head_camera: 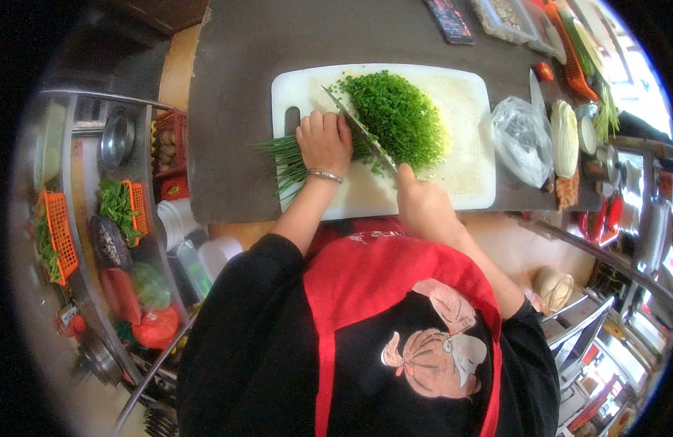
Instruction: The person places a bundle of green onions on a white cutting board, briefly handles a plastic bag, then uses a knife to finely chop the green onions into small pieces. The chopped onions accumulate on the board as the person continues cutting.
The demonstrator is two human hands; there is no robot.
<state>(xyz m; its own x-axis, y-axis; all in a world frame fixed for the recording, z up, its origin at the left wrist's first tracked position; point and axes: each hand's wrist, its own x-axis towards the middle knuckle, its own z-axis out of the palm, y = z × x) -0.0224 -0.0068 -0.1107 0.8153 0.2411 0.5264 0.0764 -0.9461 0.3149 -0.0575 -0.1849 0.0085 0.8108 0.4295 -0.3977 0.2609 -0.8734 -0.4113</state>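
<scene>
A white plastic cutting board [467,188] lies near the table's front edge. My left hand [326,143] presses a bundle of long green chives or thin scallions [289,161] onto its left part, fingers closed over the stalks. My right hand [424,199] grips a kitchen knife [369,139] whose blade runs diagonally up to the left, beside my left fingertips. Against the blade's right side lies a large heap of finely chopped green pieces [396,117]. The knife's handle is hidden in my right hand.
Right of the board lie a clear plastic bag [522,141], a second knife [537,95] and a napa cabbage [565,139]. A phone-like dark object [450,21] and a clear container [506,21] sit at the back. Shelves at left hold an orange basket [60,237] and a metal bowl [117,139].
</scene>
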